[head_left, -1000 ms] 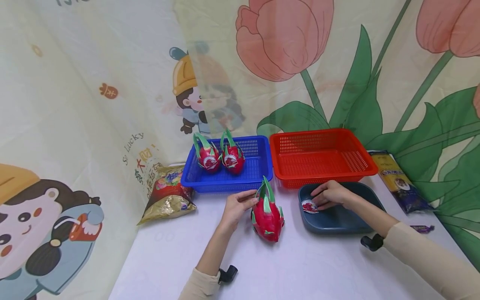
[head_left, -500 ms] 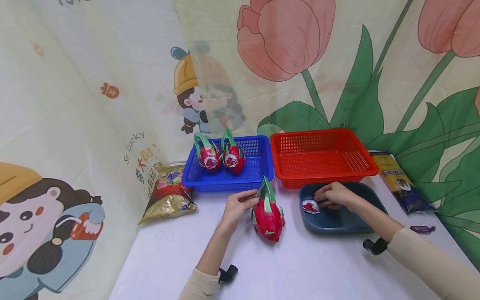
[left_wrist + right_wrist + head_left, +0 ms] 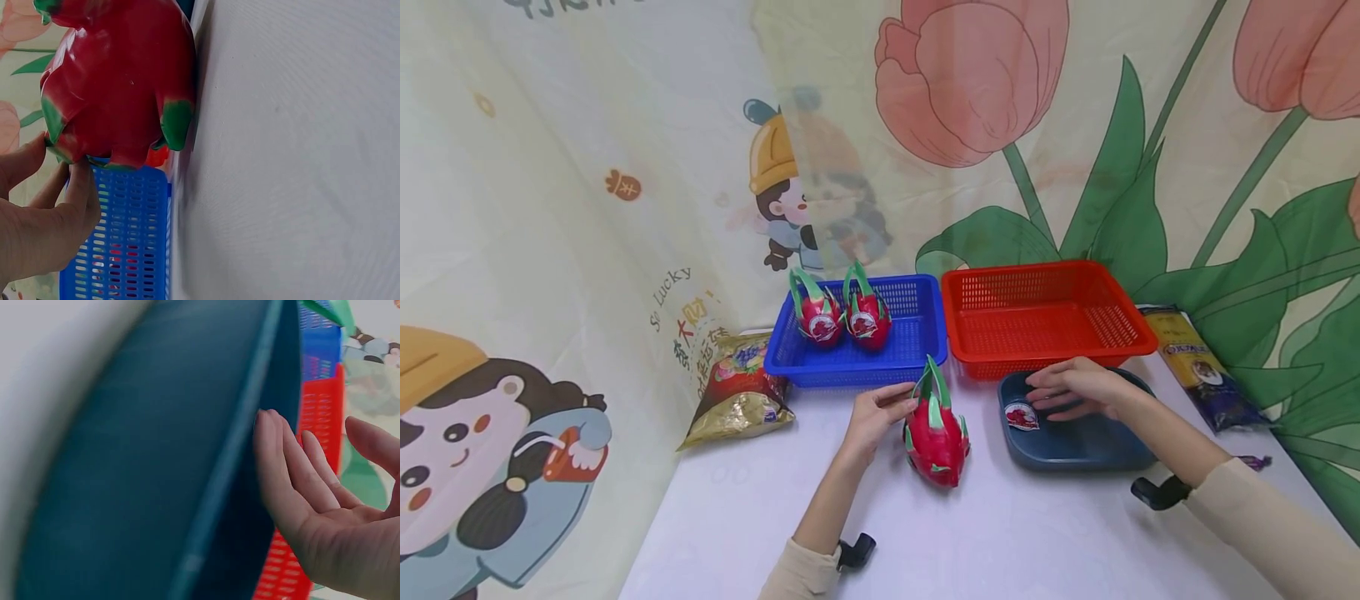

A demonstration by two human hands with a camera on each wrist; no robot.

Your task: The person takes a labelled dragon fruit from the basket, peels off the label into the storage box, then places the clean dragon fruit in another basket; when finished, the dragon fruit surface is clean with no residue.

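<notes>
A red dragon fruit (image 3: pixel 937 446) with long green leaves lies on the white table, close in front of the blue basket. My left hand (image 3: pixel 874 418) is at its upper left side, and thumb and fingers pinch a green-tipped scale in the left wrist view. Over the dark blue tray (image 3: pixel 1060 458) hovers my right hand (image 3: pixel 1086 389), its fingers extended and nothing between them. Just left of those fingertips, inside the tray, lies a label sticker (image 3: pixel 1022 417) with a red fruit picture. The right wrist view shows the open fingers beside the tray's wall.
Behind stand a blue basket (image 3: pixel 850 372) bearing two labelled dragon fruits (image 3: pixel 867 323) and a red basket (image 3: pixel 1037 275). A gold-and-red snack bag (image 3: pixel 741 387) lies left, a yellow-and-blue packet (image 3: pixel 1202 367) right. A purple-wrapped candy (image 3: pixel 1255 462) is partly behind the right sleeve.
The right hand has moved away from the label, lifting slightly with its fingers opened out. The label stays in the tray. The left hand and the dragon fruit have not visibly moved.
</notes>
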